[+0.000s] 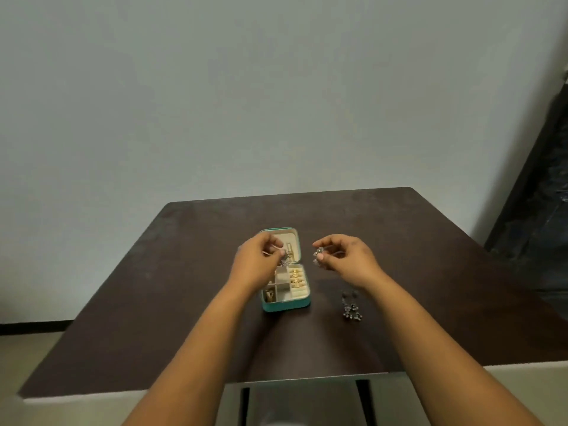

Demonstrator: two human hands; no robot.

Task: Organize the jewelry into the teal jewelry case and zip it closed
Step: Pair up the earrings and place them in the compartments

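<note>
The dark table [184, 287] bears an open teal case [285, 304] and loose jewelry [351, 309].

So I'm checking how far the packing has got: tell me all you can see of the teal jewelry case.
The teal jewelry case lies open on the dark table, its lid tipped back away from the person. The lining looks cream. The base is split into small compartments; gold rings sit in the padded rolls on its right side. The left hand hovers over it, pinching a small silvery piece.
</note>
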